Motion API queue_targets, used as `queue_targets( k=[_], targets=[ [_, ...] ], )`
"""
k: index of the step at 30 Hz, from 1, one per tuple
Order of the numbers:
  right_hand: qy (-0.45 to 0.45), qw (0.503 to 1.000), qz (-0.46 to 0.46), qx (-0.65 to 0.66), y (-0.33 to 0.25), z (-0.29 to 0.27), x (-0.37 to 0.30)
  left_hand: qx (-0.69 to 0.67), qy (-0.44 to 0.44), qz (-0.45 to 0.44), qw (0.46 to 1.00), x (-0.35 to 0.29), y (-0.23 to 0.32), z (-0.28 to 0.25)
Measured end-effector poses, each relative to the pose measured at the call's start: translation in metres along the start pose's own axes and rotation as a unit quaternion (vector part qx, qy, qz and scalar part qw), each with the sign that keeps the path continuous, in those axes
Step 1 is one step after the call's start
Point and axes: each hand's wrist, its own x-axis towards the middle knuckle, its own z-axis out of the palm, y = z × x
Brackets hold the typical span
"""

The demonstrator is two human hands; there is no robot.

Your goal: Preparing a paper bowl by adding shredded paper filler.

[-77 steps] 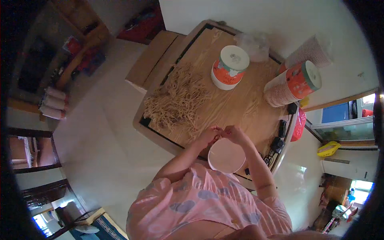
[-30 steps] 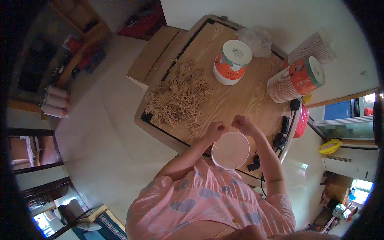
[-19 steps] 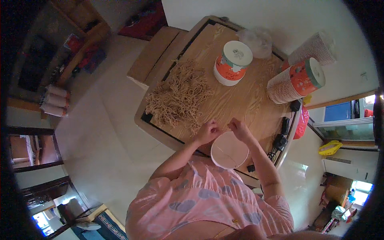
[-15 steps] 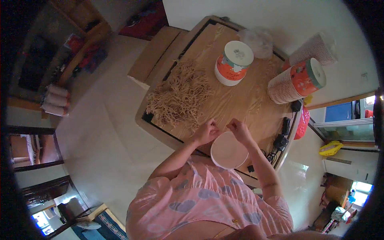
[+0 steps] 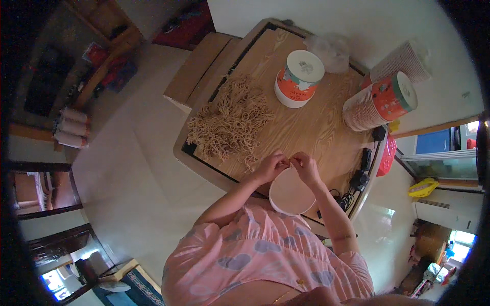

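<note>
A round white paper tub [image 5: 292,194] sits at the near edge of the wooden table, against my front, its round face turned up. At its far rim, my left hand [image 5: 272,167] and my right hand [image 5: 304,168] meet with fingertips pinched together. Whatever lies between the fingers is too small to make out. To the left, beyond my left hand, lies a tangled heap of tan cords [image 5: 232,120]. Farther back stands an orange and white paper tub [image 5: 299,81], bottom up.
Nested paper tubs [image 5: 375,104] lean at the table's right, with another plastic-wrapped stack [image 5: 403,62] behind. Black adapters and cables [image 5: 357,181] line the right edge. A clear plastic bag [image 5: 329,53] rests at the back; a cardboard box [image 5: 196,69] stands beside the table's left side.
My left hand has moved a little to the right, and my fingertips now come together at the tub's far rim; before, a gap showed between them. The tubs and cords stay put.
</note>
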Motion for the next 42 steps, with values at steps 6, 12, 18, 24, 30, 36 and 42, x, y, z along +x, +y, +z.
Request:
queue_targets(
  k=[6,12,18,24,30,36,42],
  targets=[
    [0.031,0.999,-0.013,-0.015,-0.003,0.003,-0.006,-0.404,0.042,-0.329,0.852,-0.005,-0.003,0.011],
    [0.077,0.992,-0.064,-0.08,-0.014,0.003,-0.014,-0.463,-0.022,-0.425,0.778,-0.001,0.011,0.0],
    [0.09,0.996,-0.008,-0.007,-0.005,0.005,-0.014,-0.401,0.008,-0.339,0.851,-0.001,0.016,0.004],
    [0.033,0.998,0.058,0.009,-0.009,0.003,-0.012,-0.383,-0.017,-0.388,0.838,0.005,0.008,-0.002],
    [0.08,0.995,-0.005,-0.051,-0.019,0.006,-0.017,-0.492,-0.022,-0.482,0.725,-0.003,-0.025,0.013],
    [0.092,0.991,-0.046,-0.083,-0.02,0.004,-0.022,-0.503,0.018,-0.481,0.718,0.002,-0.004,0.005],
    [0.074,0.994,-0.055,-0.057,-0.02,0.006,-0.025,-0.512,0.016,-0.459,0.725,-0.002,-0.001,-0.001]
  ],
)
